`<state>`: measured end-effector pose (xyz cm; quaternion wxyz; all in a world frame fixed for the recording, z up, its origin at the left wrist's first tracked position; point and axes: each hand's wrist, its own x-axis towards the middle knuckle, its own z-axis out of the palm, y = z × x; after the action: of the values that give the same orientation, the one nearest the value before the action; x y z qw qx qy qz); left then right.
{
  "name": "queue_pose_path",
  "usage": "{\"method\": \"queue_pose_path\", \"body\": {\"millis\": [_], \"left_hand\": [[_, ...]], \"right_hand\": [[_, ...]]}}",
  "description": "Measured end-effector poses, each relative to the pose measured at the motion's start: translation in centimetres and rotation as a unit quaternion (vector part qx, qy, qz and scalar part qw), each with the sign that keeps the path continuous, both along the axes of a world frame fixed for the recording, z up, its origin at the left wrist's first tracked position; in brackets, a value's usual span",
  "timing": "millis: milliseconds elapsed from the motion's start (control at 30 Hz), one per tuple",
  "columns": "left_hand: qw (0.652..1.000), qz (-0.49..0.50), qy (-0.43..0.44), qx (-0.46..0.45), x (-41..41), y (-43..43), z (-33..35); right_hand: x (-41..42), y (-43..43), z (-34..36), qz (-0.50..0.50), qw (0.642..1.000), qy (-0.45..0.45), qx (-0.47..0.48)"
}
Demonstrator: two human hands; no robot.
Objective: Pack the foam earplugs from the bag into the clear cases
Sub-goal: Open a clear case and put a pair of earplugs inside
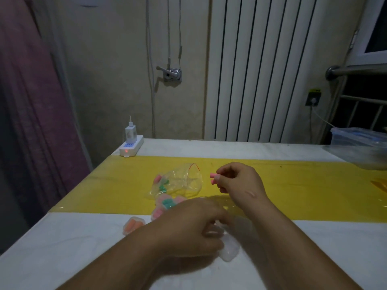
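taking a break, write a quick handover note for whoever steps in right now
Right hand: pinches one pink foam earplug above the yellow table strip, just right of the clear plastic zip bag.
Left hand: fingers curled on a clear plastic case on the white tabletop; it is blurred, so I cannot tell if the lid is open.
Bag: pink and green earplugs remain at its left end.
Done: orange-filled case and pink-and-green filled cases lie near the bag.
Left: probably seat the held earplug, then empty the bag.
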<state>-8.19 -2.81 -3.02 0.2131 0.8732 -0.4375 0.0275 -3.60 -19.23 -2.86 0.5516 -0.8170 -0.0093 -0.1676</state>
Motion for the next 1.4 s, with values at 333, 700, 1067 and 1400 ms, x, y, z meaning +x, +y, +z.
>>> {"method": "queue_pose_path", "body": {"millis": [333, 700, 1067, 1400], "left_hand": [[0.998, -0.008, 0.034, -0.043, -0.4, -0.4, 0.4], [0.912, 0.192, 0.142, -0.335, 2.5, 4.4, 1.3], [0.911, 0.205, 0.121, -0.337, 2.7, 4.1, 0.7], [0.919, 0.224, 0.119, -0.302, 3.1, 4.3, 0.0]], "right_hand": [[-0.7, 0.6, 0.3, 0.013, 0.999, 0.004, 0.032], [-2.1, 2.4, 1.1, 0.1, 0.988, 0.035, 0.116], [-2.7, 2.5, 1.0, 0.146, 0.985, 0.074, 0.063], [-3.2, 3.3, 1.3, 0.113, 0.993, 0.03, -0.021]]}}
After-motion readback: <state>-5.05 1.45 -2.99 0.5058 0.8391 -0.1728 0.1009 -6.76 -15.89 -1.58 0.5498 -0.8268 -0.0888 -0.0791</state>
